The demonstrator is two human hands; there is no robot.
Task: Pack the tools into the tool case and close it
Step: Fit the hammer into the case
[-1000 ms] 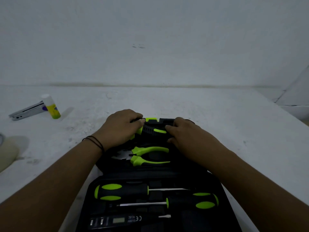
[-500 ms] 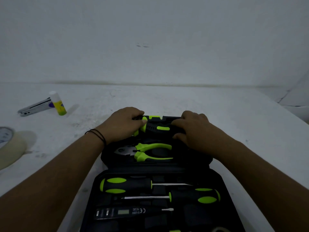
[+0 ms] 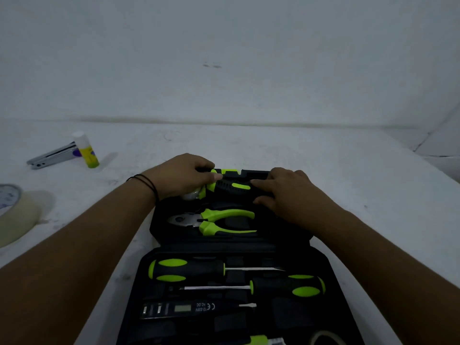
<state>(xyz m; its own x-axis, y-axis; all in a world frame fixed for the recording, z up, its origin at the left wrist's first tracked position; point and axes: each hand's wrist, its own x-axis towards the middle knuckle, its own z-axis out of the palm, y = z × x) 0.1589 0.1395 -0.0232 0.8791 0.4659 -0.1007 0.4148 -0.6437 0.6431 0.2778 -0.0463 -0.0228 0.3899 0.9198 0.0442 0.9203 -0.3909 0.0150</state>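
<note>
A black tool case (image 3: 321,260) lies open on the white table, its far half raised a little. My left hand (image 3: 181,176) and my right hand (image 3: 288,192) both grip a black-and-green handled tool (image 3: 232,186) at the far edge of the case, its metal head under my left fingers. Green-handled pliers (image 3: 224,221) sit in the far half just below it. In the near half lie two screwdrivers (image 3: 186,270) (image 3: 286,287) and a voltage tester (image 3: 189,308).
A glue stick (image 3: 86,150) stands by a metal stapler (image 3: 53,156) at the back left. A roll of tape (image 3: 15,215) lies at the left edge. The wall rises behind the table; the table's right edge runs diagonally.
The view shifted slightly. My right hand has slid back along the tool's handle, and both hands still hold the tool at the far edge of the case.
</note>
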